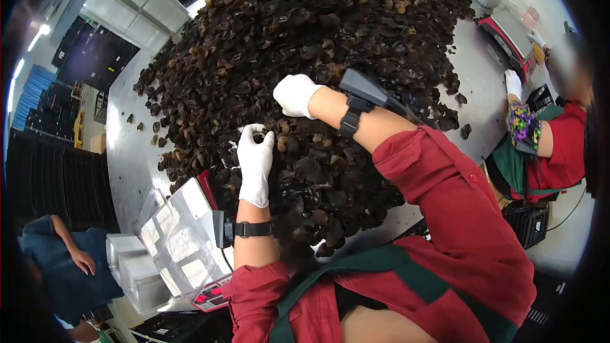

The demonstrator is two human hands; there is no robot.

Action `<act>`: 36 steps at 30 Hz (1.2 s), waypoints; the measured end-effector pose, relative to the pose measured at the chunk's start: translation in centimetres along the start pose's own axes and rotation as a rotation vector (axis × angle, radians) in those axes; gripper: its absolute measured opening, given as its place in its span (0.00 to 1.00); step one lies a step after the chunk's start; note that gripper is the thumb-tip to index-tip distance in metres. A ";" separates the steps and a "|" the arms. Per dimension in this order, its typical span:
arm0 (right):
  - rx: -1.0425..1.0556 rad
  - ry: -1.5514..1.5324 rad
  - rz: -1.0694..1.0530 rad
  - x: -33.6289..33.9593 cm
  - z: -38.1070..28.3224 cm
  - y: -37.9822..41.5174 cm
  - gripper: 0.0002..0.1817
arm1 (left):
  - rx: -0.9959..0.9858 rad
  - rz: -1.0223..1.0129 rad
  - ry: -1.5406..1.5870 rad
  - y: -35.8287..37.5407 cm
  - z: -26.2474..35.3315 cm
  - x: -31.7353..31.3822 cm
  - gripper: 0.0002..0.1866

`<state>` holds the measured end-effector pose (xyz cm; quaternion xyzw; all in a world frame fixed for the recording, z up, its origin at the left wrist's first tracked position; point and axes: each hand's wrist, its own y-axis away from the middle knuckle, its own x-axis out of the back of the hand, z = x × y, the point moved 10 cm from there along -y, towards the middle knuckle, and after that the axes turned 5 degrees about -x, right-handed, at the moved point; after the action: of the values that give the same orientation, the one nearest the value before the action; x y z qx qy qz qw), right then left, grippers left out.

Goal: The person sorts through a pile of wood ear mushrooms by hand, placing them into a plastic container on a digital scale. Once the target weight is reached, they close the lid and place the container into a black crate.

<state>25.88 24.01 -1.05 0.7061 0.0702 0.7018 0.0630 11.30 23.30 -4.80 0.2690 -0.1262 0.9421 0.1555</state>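
A large heap of dark brown wood ear mushrooms (pixel 318 32) covers most of the metal table. My left hand (pixel 255 162), in a white glove, is at the near left part of the heap, its thumb and fingers curled around a small dark piece of mushroom. Further up and to the right, my right hand (pixel 297 95), also gloved in white, is closed over the heap with its fingers folded under. Whatever lies inside that right hand is hidden. Black straps with devices circle both my forearms.
Near my left forearm stands a scale with a clear plastic box (pixel 181 232). On the metal table (pixel 130 152), loose mushroom bits lie at left. A co-worker in red (pixel 562 146) is at right beside another scale (pixel 505 41). Another person (pixel 70 267) stands lower left, near stacked black crates (pixel 60 184).
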 end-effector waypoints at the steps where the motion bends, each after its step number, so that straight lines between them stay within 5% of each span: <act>1: 0.007 0.002 0.001 -0.1 -0.3 -0.4 0.10 | 0.027 -0.015 0.045 0.1 0.0 0.0 0.12; 5: -0.051 -0.043 -0.014 -1.2 0.5 -1.9 0.11 | 0.028 -0.011 0.136 -0.1 -1.6 -0.5 0.12; 13: 0.100 -0.903 0.237 3.0 3.8 2.0 0.15 | -0.006 0.097 0.276 0.7 -0.1 0.7 0.12; 21: 0.191 -1.655 -0.163 3.7 0.4 10.7 0.12 | -0.131 0.260 0.396 4.8 8.1 6.1 0.13; 27: 0.283 -2.181 -0.379 -1.2 -4.7 20.7 0.23 | -0.132 0.021 0.638 13.0 14.6 2.6 0.15; 29: 0.282 -2.275 -0.283 -2.6 -4.1 23.6 0.25 | -0.175 -0.017 0.536 15.1 13.8 0.2 0.15; 32: 0.231 -2.596 -0.113 -6.1 -2.1 27.3 0.30 | -0.546 -0.103 0.300 18.1 19.1 -2.0 0.18; 33: -0.160 -1.913 0.020 -6.1 -0.2 29.4 0.31 | -0.657 -0.168 0.256 19.1 21.0 -3.3 0.19; 35: -0.165 -2.017 0.351 -6.6 2.2 32.1 0.32 | -0.703 -0.337 0.231 21.0 23.3 -6.2 0.27; 36: -0.223 -2.526 0.309 -8.6 2.5 32.9 0.33 | -0.758 -0.409 0.207 22.0 23.7 -7.9 0.32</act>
<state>28.68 -9.85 -3.39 0.8714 -0.1795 -0.4523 0.0625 20.83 -6.35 7.02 0.1169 -0.3906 0.8011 0.4382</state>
